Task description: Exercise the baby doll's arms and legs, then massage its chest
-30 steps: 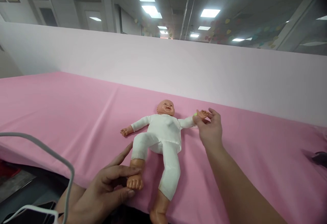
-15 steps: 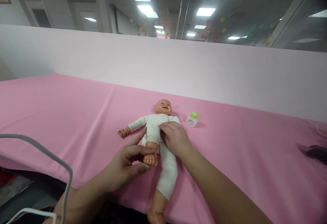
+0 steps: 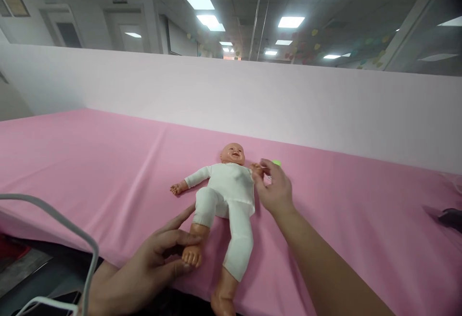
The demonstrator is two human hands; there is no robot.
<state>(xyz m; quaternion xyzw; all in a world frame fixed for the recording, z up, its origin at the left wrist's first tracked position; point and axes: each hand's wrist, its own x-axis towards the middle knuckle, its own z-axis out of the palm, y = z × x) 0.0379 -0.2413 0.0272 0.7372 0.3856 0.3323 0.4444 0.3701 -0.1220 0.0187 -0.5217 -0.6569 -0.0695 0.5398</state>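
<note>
A baby doll (image 3: 227, 195) in a white one-piece suit lies on its back on the pink cloth (image 3: 90, 162), head pointing away from me. My left hand (image 3: 159, 263) pinches the doll's bare foot near the cloth's front edge. My right hand (image 3: 272, 188) holds the doll's small hand beside its head. Just behind my right hand, the green cap of a small bottle (image 3: 276, 163) peeks out; the rest of it is hidden.
A pale pink wall panel (image 3: 252, 99) runs along the back of the cloth. A grey cable (image 3: 65, 220) loops at the lower left. A dark object (image 3: 449, 219) lies at the far right edge. The doll's other leg hangs over the front edge.
My right hand left the doll's belly and took the doll's hand by its head, covering the small bottle. My left hand drew the foot back toward me, straightening the bent leg.
</note>
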